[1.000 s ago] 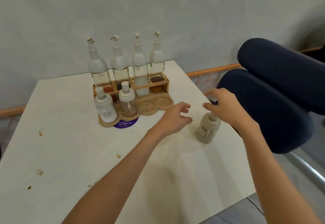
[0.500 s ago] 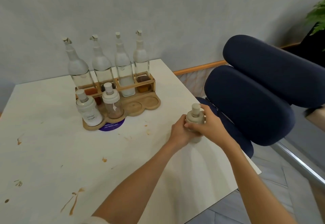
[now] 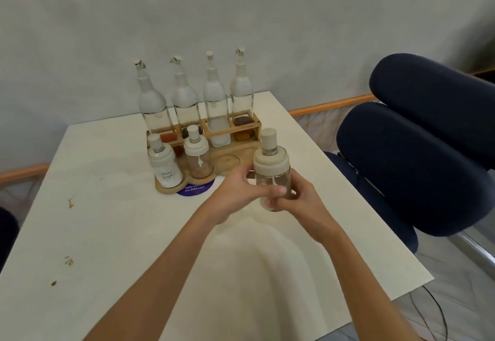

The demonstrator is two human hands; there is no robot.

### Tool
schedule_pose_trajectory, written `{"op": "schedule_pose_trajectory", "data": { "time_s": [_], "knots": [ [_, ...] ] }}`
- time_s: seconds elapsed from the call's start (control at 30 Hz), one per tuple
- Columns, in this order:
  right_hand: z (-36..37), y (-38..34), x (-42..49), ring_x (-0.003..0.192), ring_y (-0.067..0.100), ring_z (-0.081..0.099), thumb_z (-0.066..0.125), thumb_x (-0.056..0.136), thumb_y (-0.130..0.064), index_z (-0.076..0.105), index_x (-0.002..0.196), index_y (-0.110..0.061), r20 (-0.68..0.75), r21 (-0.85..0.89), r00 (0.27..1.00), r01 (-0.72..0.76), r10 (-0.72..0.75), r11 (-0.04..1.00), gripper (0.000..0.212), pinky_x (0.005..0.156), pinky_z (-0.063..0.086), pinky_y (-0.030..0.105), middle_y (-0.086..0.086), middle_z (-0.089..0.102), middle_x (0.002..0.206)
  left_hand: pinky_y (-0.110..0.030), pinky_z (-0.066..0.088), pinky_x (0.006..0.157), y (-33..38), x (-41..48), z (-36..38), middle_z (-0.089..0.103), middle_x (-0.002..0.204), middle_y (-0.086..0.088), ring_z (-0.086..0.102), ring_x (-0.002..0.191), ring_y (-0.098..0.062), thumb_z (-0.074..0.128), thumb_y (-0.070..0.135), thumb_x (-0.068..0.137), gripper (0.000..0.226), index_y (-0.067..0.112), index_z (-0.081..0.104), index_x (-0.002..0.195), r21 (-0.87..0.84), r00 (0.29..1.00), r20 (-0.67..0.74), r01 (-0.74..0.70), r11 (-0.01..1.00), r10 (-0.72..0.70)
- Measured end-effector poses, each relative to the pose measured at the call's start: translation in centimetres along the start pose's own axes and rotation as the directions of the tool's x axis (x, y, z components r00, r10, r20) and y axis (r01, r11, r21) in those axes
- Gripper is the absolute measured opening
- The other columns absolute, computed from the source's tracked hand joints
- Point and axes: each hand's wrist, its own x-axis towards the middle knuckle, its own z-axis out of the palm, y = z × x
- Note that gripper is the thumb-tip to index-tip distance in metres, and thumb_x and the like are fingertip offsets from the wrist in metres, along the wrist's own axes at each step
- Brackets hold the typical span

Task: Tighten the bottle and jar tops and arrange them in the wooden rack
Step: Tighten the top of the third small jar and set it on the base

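One clear glass jar with cream lid (image 3: 272,169) is grasped upright by left hand (image 3: 235,196) and right hand (image 3: 302,201), just before the wooden rack (image 3: 233,162). Four tall glass bottles (image 3: 214,105) and two small jars (image 3: 163,166) are seated therein.

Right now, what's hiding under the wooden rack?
A round purple sticker with white writing pokes out from under the wooden rack, on the white table. The rack covers most of it, so the writing can't be fully read.
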Motion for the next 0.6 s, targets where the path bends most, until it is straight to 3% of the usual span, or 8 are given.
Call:
{"op": "schedule_pose_trajectory", "data": {
  "time_s": [0.17, 0.37, 0.43, 0.6],
  "knots": [
    [2.0, 0.2, 0.9, 0.089, 0.008, 0.064, 0.076, 0.071, 0.001, 0.061, 0.117, -0.019, 0.01, 0.028, 0.999, -0.031, 0.03, 0.999, 0.053, 0.072, 0.056, 0.026, 0.007, 0.066, 0.112, -0.04, 0.039, 0.109, 0.2, -0.7, -3.4, 0.057, 0.135, 0.014, 0.05, 0.128, -0.007, 0.082, 0.038, 0.065, 0.086, 0.035, 0.043, 0.142, -0.054, 0.996, 0.074, -0.045, 0.998, 0.049],
    [3.4, 0.7, 1.8, 0.094, 0.012, 0.061, 0.079, 0.064, -0.006, 0.061, 0.121, -0.023, 0.067, -0.017, 0.995, -0.07, 0.071, 0.997, 0.062, 0.072, 0.055, 0.026, 0.002, 0.066, 0.114, -0.028, 0.044, 0.106, 1.2, -0.9, -6.5, 0.06, 0.135, 0.012, 0.055, 0.125, -0.004, 0.085, 0.016, 0.07, 0.083, 0.023, 0.045, 0.143, -0.033, 0.991, 0.113, -0.071, 0.997, 0.074],
    [3.8, 0.7, 2.1, 0.093, 0.013, 0.061, 0.079, 0.063, -0.007, 0.061, 0.12, -0.023, 0.068, -0.002, 0.995, -0.075, 0.075, 0.997, 0.062, 0.071, 0.054, 0.025, 0.002, 0.066, 0.113, -0.024, 0.047, 0.099, 1.4, -0.8, -6.7, 0.066, 0.125, 0.013, 0.06, 0.117, -0.003, 0.084, 0.02, 0.067, 0.073, 0.027, 0.054, 0.134, -0.01, 0.994, 0.068, -0.089, 0.996, 0.09],
    [4.6, 0.6, 2.7, 0.087, 0.009, 0.066, 0.079, 0.07, 0.003, 0.061, 0.114, -0.026, 0.029, -0.001, 0.997, -0.073, 0.073, 0.997, 0.056, 0.068, 0.057, 0.026, 0.0, 0.065, 0.111, -0.029, 0.052, 0.089, 0.9, -0.1, -5.7, 0.069, 0.107, 0.013, 0.065, 0.1, -0.004, 0.09, 0.046, 0.056, 0.064, 0.035, 0.061, 0.113, 0.132, 0.978, -0.187, -0.063, 0.989, 0.088]
  ]
}}
